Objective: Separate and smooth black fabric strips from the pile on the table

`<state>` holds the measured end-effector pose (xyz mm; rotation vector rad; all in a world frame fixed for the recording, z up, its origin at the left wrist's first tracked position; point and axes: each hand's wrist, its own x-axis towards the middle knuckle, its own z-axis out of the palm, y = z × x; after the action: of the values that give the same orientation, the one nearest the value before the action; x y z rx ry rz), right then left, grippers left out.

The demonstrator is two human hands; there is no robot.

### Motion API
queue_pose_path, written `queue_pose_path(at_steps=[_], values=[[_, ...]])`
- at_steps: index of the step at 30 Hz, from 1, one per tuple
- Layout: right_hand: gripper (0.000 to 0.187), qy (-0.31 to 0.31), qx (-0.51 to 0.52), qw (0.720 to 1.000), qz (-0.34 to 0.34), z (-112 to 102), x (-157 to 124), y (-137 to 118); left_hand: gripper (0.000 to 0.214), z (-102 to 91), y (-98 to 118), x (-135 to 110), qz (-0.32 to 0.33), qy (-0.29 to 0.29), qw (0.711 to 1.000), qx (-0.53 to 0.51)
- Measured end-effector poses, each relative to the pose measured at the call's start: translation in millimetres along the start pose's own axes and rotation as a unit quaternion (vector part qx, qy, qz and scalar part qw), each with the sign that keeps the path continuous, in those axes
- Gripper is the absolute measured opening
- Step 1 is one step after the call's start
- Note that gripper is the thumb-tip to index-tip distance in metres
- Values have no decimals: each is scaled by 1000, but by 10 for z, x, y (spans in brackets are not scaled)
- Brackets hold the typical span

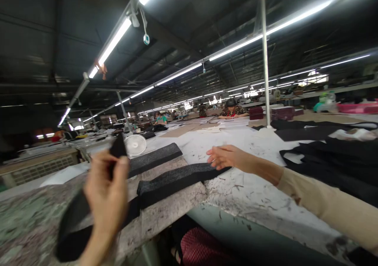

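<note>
My left hand (108, 191), slightly blurred, is raised at the left with thumb and fingers pinched on a black fabric strip (72, 234). One tip of that strip sticks up above the fingers, and the rest curves down behind the wrist. On the table lies a black strip with a grey fuzzy band (177, 178); whether it joins the held strip I cannot tell. Another black-and-grey strip (156, 157) rests behind it. My right hand (226, 157) hovers at the right end of the nearer strip, fingers stretched out and holding nothing.
A small white fan (135, 144) stands behind the strips. Dark fabric (333, 167) is heaped at the right of the white worktable (251, 187). A metal pole (265, 61) rises near maroon stacks (282, 113). People sit at tables farther back.
</note>
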<state>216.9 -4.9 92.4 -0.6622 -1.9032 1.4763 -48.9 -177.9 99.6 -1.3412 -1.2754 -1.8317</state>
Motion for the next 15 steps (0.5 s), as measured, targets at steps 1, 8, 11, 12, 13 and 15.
queue_pose_path(at_steps=[1, 8, 11, 12, 13, 15], values=[[57, -63, 37, 997, 6, 184, -90, -96, 9, 143, 107, -195, 10, -53, 999, 6], [49, -106, -25, 994, -20, 839, -433, 63, 18, 410, 459, -1322, -40, -274, 956, -102], [39, -86, -53, 995, -24, 853, -431, 152, 22, 44, 285, -1147, -80, -316, 942, -87], [39, -87, -65, 994, -26, 861, -442, 129, 24, -64, 180, -1032, -91, -324, 940, -56], [42, -101, -81, 991, -27, 875, -464, 84, 26, -148, 52, -910, -99, -317, 943, -19], [48, -150, -121, 980, -40, 919, -549, -41, 30, -226, -256, -680, -111, -357, 925, 70]])
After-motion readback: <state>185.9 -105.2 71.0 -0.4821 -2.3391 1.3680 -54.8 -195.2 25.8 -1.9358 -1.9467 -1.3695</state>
